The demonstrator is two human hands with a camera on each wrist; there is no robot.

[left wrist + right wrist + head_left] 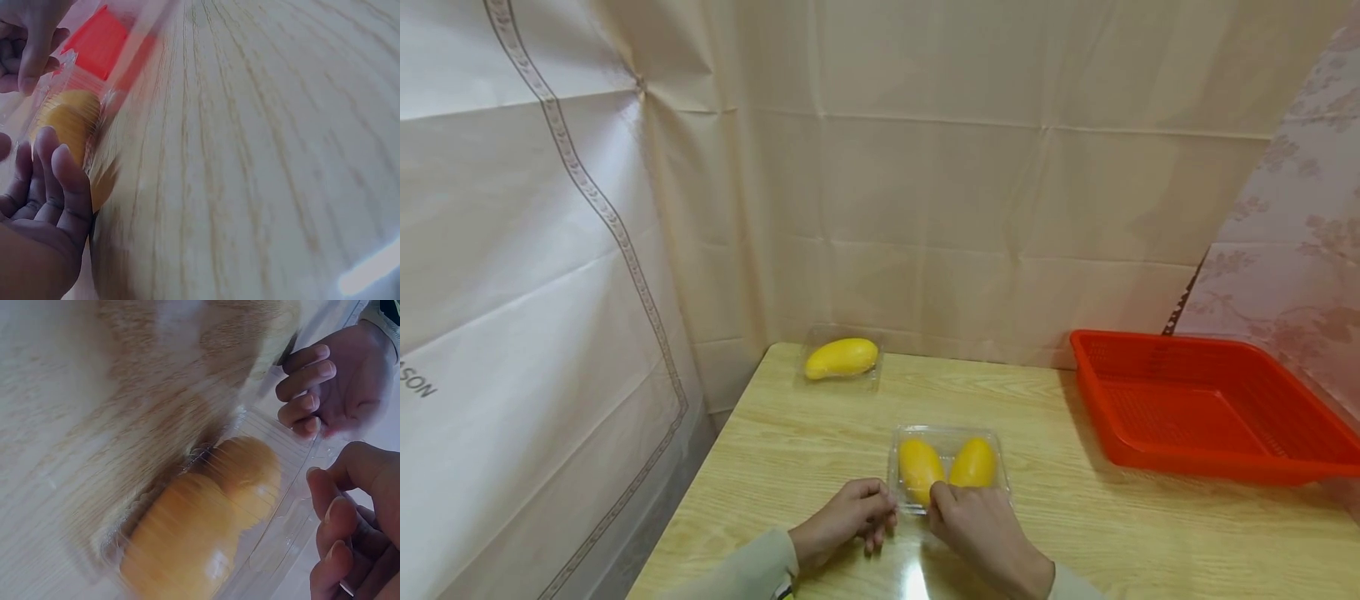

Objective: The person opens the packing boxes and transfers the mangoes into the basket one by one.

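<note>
A clear plastic clamshell box lies on the table with two yellow oval fruits, likely mangoes, inside. At the box's near left corner is my left hand, its fingers loosely bent and fingertips by the rim. In the left wrist view a gap shows between its thumb and fingers. Bent fingers of my right hand are at the box's near edge, in front of the fruits. The right wrist view has these fingertips beside the plastic rim; whether they pinch it is unclear.
Farther back on the left, another clear box holds one yellow mango-like fruit. A red plastic basket stands on the right of the wooden table. Cloth hangs behind the table.
</note>
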